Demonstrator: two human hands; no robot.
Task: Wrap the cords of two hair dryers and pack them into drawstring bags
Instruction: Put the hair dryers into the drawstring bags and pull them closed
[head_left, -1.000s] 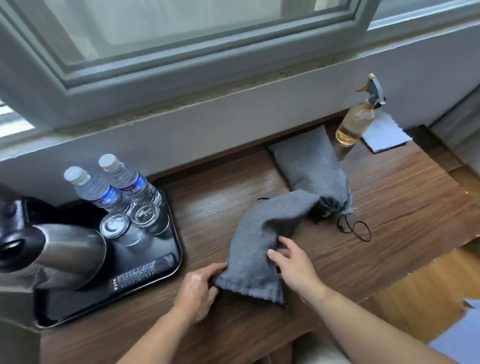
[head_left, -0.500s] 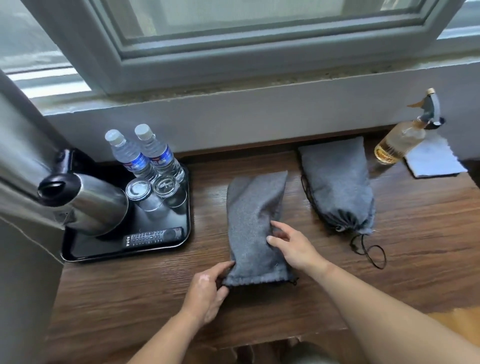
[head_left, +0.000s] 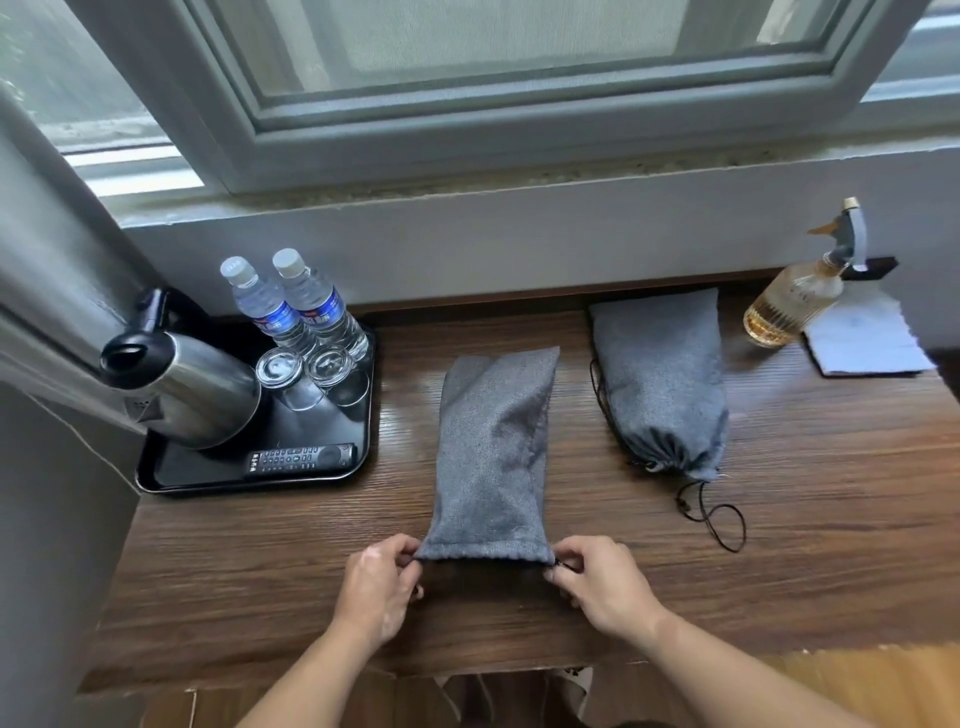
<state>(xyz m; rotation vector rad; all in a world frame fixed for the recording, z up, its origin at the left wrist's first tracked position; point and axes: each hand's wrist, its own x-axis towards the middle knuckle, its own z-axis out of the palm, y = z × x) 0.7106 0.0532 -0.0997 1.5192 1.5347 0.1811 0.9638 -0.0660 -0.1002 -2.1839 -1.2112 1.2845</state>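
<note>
- On the surface (head_left: 260, 561), the grey bag (head_left: 493, 447) lies flat beside the tied second bag (head_left: 660, 379).
- The right hand (head_left: 602, 587) has slid off mid-bag; its fingers and the left hand (head_left: 379, 587) now pinch the near corners.

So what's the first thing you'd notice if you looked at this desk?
The grey bag lying in the middle of the wooden desk, with the left hand and the right hand each pinching a corner of its near end. A second grey bag, drawn shut, lies to its right, and a shiny kettle stands on the black tray at the left.
</note>
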